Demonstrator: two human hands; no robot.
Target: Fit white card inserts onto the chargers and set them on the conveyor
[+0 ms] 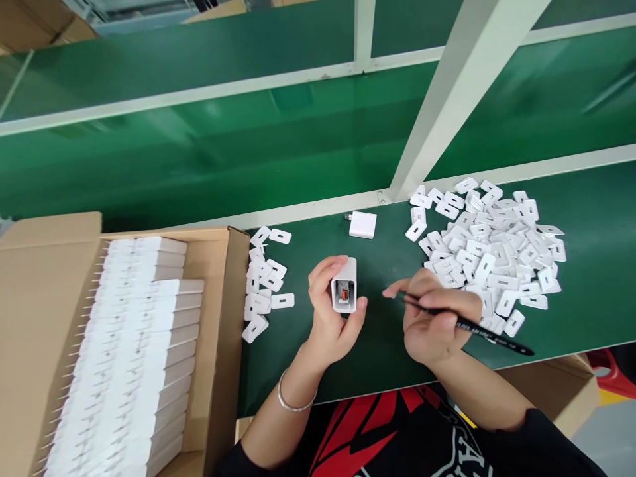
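Note:
My left hand (330,311) is closed round a white charger body (344,286), its open end with an orange USB port facing me. A silver bracelet sits on that wrist. My right hand (434,318) grips a black pen-like tool (467,324) that lies across the fingers and points left toward the charger. The two hands are a short gap apart above the green mat (377,344).
A large heap of small white plastic covers (489,248) lies to the right, a smaller heap (263,285) to the left. Another white charger (362,225) rests behind. A cardboard box (218,318) with rows of white chargers stands at left. A white post (447,112) rises behind.

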